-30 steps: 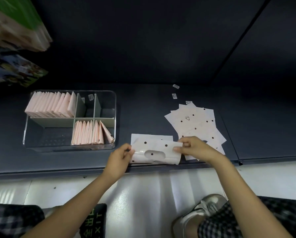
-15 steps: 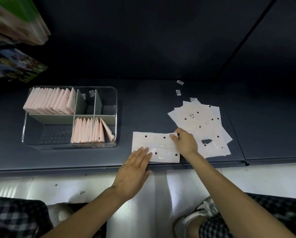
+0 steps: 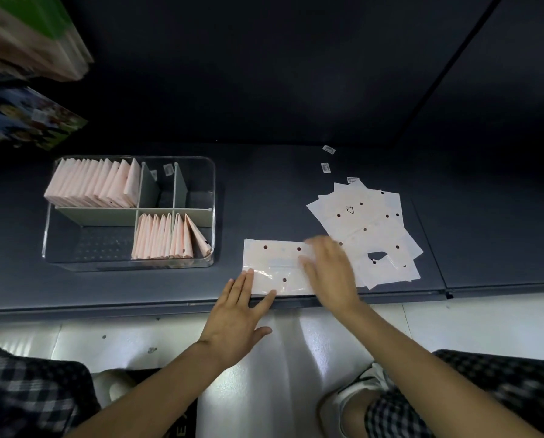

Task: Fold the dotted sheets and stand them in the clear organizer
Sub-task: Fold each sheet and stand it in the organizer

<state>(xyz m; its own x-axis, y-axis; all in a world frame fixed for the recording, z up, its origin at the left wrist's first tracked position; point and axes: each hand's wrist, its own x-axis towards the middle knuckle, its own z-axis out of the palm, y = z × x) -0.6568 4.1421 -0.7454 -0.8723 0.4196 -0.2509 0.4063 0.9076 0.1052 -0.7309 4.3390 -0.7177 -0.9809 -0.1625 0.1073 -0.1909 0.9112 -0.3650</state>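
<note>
No words or numbers can be read. A small triangle sign made of arrows is printed on the top sheet [image 3: 364,216] of the loose pile. Three small white stickers [image 3: 328,149] are seen on the shelf behind the pile, and more are seen in the organizer [image 3: 212,197], but their print is too small to read.

Dark shelf [image 3: 264,191]: clear organizer [image 3: 75,257], dotted sheets [image 3: 368,229], small labels [image 3: 326,167]
</note>
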